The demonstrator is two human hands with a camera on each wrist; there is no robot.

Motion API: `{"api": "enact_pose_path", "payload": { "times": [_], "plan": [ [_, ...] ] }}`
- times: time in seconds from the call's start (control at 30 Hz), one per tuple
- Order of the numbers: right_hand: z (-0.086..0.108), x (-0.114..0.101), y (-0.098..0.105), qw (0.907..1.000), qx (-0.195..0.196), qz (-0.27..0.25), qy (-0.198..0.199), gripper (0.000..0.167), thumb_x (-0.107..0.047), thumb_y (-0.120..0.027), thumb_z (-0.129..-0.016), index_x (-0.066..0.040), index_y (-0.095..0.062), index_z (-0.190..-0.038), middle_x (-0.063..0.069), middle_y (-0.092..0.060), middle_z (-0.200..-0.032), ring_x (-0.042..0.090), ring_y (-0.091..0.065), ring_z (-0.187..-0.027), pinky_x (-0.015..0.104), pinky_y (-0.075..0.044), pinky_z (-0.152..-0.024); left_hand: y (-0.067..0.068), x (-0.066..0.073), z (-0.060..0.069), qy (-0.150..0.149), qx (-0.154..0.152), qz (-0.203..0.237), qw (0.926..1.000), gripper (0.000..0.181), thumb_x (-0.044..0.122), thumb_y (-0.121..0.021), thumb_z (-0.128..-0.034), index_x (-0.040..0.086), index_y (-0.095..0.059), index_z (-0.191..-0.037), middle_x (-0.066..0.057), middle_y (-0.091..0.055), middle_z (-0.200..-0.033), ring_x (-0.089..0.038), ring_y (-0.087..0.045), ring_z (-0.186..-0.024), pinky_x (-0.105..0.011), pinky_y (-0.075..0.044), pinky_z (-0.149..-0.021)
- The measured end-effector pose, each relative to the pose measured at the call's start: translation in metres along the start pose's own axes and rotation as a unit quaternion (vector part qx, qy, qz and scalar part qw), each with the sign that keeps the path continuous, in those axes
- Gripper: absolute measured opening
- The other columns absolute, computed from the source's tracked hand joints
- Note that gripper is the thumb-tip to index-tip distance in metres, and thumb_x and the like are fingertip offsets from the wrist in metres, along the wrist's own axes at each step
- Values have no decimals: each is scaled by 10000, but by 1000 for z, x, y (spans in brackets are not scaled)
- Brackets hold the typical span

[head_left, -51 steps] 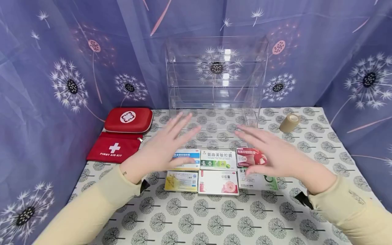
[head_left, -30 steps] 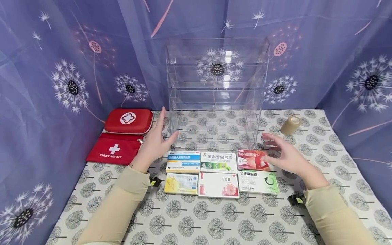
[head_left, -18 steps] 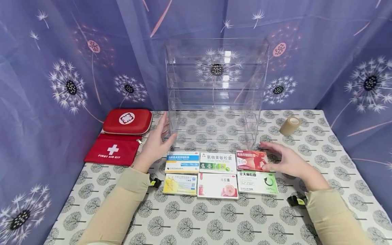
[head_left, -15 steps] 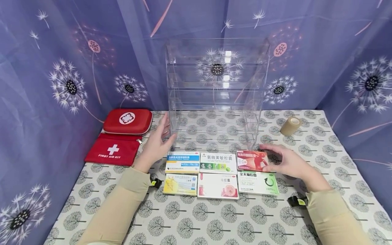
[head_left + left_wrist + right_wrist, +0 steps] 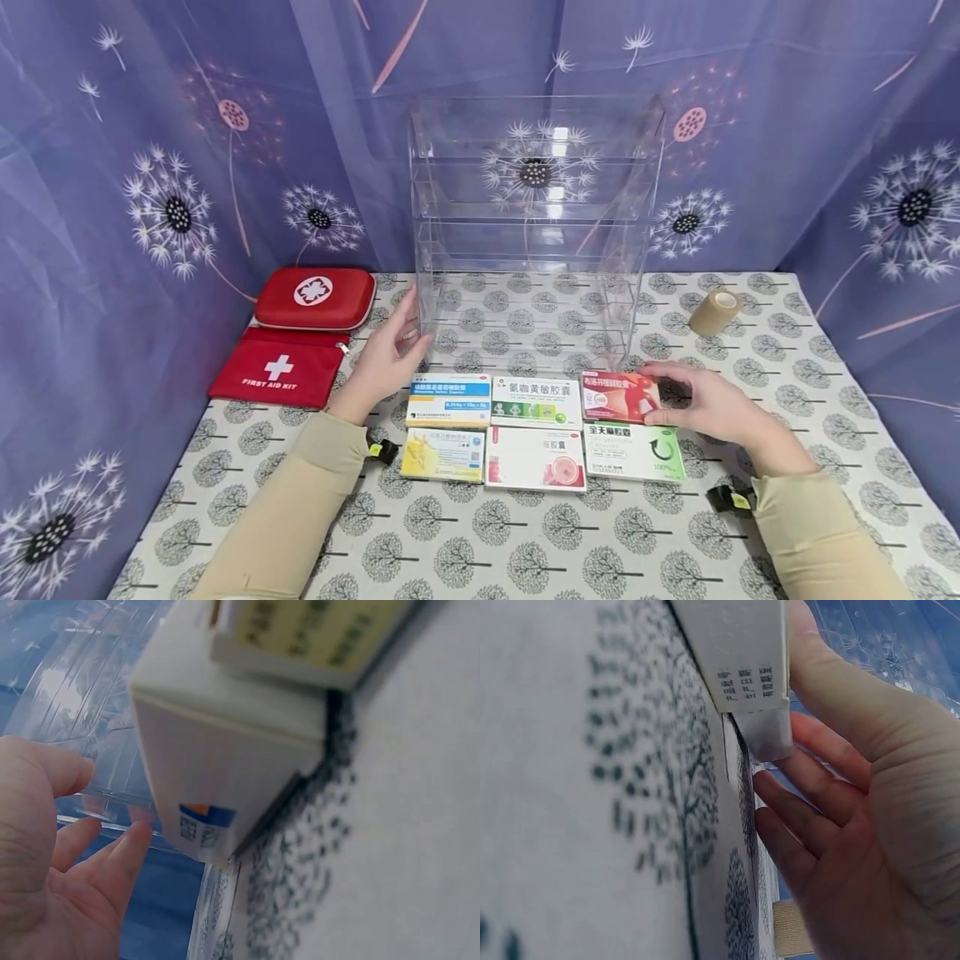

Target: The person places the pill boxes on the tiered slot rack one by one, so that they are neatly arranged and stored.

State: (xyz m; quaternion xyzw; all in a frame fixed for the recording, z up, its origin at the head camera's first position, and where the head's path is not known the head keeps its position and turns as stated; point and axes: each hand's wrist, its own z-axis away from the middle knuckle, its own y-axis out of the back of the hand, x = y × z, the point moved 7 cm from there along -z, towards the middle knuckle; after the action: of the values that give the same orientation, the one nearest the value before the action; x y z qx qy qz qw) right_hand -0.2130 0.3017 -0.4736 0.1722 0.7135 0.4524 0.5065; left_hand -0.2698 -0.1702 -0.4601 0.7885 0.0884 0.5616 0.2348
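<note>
Six medicine boxes lie flat in two rows of three. At the right end of the back row, my right hand (image 5: 708,404) pinches the red box (image 5: 618,397) by its right end, thumb near the front corner and fingers at the back. In the right wrist view, the fingers of my right hand (image 5: 885,772) reach the box end (image 5: 769,735). My left hand (image 5: 378,365) is at the lower left side of the clear rack (image 5: 528,267), fingers relaxed, beside the blue-and-white box (image 5: 450,400). In the left wrist view, my left hand (image 5: 67,877) has its fingertips near the rack.
A red hard case (image 5: 315,297) and a red first aid pouch (image 5: 279,367) lie at the left. At the back right stands a tan roll (image 5: 715,312). Patterned curtains border the tree-print cloth (image 5: 525,542) at the back and sides.
My hands have spread apart from above the boxes, the left to the rack's side. My right hand has lowered to the red box and closed on its right end.
</note>
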Motion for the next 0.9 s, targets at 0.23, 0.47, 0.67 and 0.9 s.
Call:
{"api": "enact_pose_path", "payload": {
  "times": [0.23,0.47,0.67,0.9],
  "plan": [
    [1,-2,9,9975,382,-461,-379,801,-266,-1014,-766,-91,-684,-1474,236,-699,-1453,373,-753,-1200,639,-623,-1056,0,-5,1,125,-8,171,9998,858,102,-662,-1097,301,-190,-1785,-144,-335,-1806,-419,-529,-1553,-474,-552,-1214],
    [0,-3,16,9934,788,-771,-315,577,-109,-943,-851,-104,-746,-1393,196,-714,-1413,-97,-700,-1021,144,-659,-874,0,-6,0,126,7,212,9997,854,106,-662,-1098,303,-194,-1784,-152,-336,-1803,-427,-515,-1562,-477,-537,-1231],
    [3,-12,33,9864,1346,-931,-171,560,-6,-942,-814,-70,-770,-1342,-151,-709,-1380,-105,-702,-1002,129,-660,-802,-1,-5,0,134,-25,225,9997,854,123,-659,-1102,324,-185,-1783,-149,-332,-1805,-421,-510,-1568,-503,-538,-1237],
    [-12,-50,58,9671,2088,-1274,698,609,230,-887,-715,50,-761,-1283,-284,-680,-1334,-95,-722,-1064,135,-660,-837,-1,-5,1,145,-13,213,9997,848,120,-658,-1101,312,-192,-1784,-165,-332,-1802,-429,-509,-1566,-508,-537,-1236]
  ]
}}
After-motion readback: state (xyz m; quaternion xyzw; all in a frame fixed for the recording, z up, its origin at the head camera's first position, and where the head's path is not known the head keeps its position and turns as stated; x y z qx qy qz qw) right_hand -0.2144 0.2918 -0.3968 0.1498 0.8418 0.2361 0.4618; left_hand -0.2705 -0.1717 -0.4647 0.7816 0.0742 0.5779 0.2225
